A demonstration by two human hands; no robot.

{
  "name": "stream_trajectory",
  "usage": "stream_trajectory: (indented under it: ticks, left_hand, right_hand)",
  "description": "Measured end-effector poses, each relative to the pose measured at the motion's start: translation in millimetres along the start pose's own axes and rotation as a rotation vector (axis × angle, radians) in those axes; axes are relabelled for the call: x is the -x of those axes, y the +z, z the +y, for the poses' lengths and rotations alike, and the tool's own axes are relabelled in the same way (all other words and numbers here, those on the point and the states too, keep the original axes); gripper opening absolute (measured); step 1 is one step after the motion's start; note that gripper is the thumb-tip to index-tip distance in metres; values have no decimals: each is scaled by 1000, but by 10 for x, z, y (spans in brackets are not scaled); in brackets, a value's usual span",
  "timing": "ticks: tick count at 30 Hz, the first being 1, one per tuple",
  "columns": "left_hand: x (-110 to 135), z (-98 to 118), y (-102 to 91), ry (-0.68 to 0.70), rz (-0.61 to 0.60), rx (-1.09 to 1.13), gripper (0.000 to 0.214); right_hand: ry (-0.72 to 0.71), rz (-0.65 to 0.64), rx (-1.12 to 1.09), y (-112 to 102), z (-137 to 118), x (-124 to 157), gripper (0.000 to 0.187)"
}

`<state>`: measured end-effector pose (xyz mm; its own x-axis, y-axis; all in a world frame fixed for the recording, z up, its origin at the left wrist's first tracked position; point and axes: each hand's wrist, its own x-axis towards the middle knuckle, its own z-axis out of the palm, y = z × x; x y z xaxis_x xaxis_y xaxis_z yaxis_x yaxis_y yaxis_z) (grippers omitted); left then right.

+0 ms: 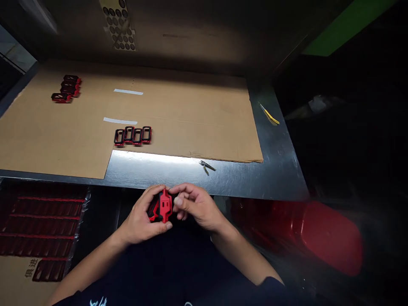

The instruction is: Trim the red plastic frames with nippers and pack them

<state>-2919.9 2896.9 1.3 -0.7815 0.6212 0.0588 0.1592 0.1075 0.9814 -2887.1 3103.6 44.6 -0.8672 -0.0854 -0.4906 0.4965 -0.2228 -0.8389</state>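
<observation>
- The left hand (pixel 143 219) is gripping a red part (pixel 163 207); its fingers are wrapping around the left side and its thumb is lying under the part.
- The right hand (pixel 197 208) is closing on the same part from the right, with the fingertips pressing on its right edge.
- The red part is being held upright between both hands, in the near centre, just in front of the near edge of the tabletop (pixel 255 178) and not touching it.
- A cardboard sheet (pixel 191 119) is covering most of the tabletop, leaving a bare metal strip at the near and right sides.
- A row of four red-and-black frames (pixel 133 136) is lying on the cardboard, far from the hands and a little to the left.
- A small pile of frames (pixel 66 88) is sitting at the far left of the cardboard.
- Two white strips (pixel 128 92) are lying on the cardboard beyond the row.
- A small metal tool (pixel 207 165) is lying on the bare metal, just beyond the right hand.
- A yellow tool (pixel 270 115) is lying on the metal at the far right.
- A tray of dark red parts (pixel 41 221) is standing low at the near left, beside the left arm.
</observation>
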Motion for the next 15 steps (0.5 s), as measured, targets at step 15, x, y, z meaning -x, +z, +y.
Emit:
stream_trajectory:
  ticks: [15]
  left_hand:
    - [107,-133,91,-23,87,415,87]
  right_hand:
    - [-429,868,1296,-893,309,-187,47]
